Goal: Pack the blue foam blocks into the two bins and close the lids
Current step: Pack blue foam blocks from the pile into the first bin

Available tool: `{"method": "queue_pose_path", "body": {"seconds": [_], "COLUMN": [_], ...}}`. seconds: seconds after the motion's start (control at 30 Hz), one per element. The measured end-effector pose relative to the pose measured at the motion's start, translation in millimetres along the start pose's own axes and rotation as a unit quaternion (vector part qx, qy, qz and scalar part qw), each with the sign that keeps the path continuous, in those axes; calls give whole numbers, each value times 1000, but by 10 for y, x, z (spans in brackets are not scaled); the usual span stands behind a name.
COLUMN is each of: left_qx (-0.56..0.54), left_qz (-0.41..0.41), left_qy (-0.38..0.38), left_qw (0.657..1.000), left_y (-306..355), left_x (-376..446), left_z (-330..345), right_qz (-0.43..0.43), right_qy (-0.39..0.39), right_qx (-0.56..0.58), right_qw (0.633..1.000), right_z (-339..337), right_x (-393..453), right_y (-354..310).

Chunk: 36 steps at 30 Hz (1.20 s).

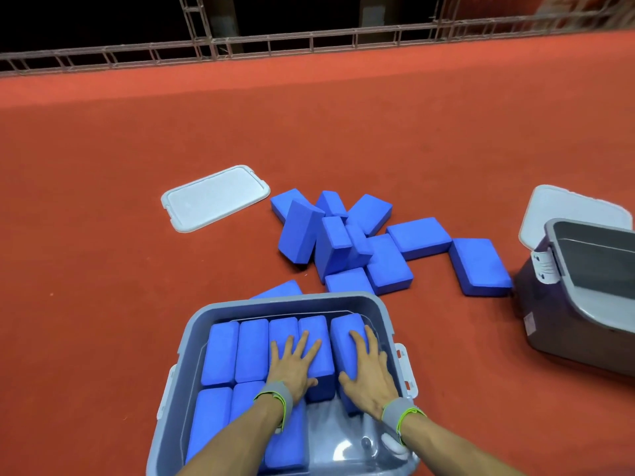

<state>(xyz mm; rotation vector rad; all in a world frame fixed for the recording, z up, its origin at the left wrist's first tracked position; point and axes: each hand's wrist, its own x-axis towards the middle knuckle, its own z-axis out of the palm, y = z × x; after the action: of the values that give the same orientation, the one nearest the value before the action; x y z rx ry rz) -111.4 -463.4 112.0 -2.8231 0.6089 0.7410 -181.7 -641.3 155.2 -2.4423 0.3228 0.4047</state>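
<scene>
A grey bin [196, 328] sits on the floor in front of me with several blue foam blocks [237, 352] packed upright inside. My left hand [295, 365] lies flat, fingers spread, on the top of two blocks in the back row. My right hand [369, 376] presses flat on the rightmost block [343, 328], which is tilted against the bin's right wall. A loose pile of blue blocks [360, 242] lies on the floor beyond the bin. A second grey bin [584, 269] stands open at the right, with nothing visible inside it.
One white lid [214, 197] lies flat on the red floor at the far left of the pile. Another white lid [563, 211] leans behind the second bin. A metal truss rail [240, 49] runs along the far edge of the floor.
</scene>
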Motion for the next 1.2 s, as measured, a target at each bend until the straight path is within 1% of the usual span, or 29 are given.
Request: {"method": "queue_pose_path", "body": {"seconds": [0.23, 0.3, 0.47, 0.57, 0.67, 0.73, 0.83, 0.93, 1.0, 1.13, 1.2], "left_qx": [-17, -25, -96, -119, -61, -16, -12, 8, 27, 47, 46], "left_qz": [3, 4, 23, 35, 41, 52, 77, 154, 195, 193, 181], "left_qy": [3, 4, -35, -37, -32, -11, 16, 51, 58, 49, 59], "left_qw": [1000, 1000, 995, 992, 997, 998, 997, 987, 979, 979, 981], "left_y": [-92, -75, -98, -173, -256, -266, -278, -242, -173, -27, 2], "left_x": [1, -13, -84, -116, -194, -278, -423, -494, -508, -462, -415], "left_z": [-48, -56, -85, -44, 35, 112, 232, 346, 392, 382, 345], "right_qz": [57, 60, 59, 66, 71, 71, 81, 102, 109, 128, 131], "right_qy": [18, 19, 19, 23, 25, 33, 38, 30, 24, 28, 25], "right_qx": [23, 17, -29, -32, -30, -33, -41, -34, -36, -41, -40], "right_qw": [998, 998, 998, 997, 997, 996, 995, 994, 993, 991, 990], "right_z": [27, 53, 156, 181, 188, 191, 195, 185, 182, 190, 184], "right_x": [-146, -202, -409, -547, -644, -681, -723, -744, -757, -786, -796], "right_y": [-25, -38, -92, -123, -146, -135, -121, -103, -131, -193, -212]}}
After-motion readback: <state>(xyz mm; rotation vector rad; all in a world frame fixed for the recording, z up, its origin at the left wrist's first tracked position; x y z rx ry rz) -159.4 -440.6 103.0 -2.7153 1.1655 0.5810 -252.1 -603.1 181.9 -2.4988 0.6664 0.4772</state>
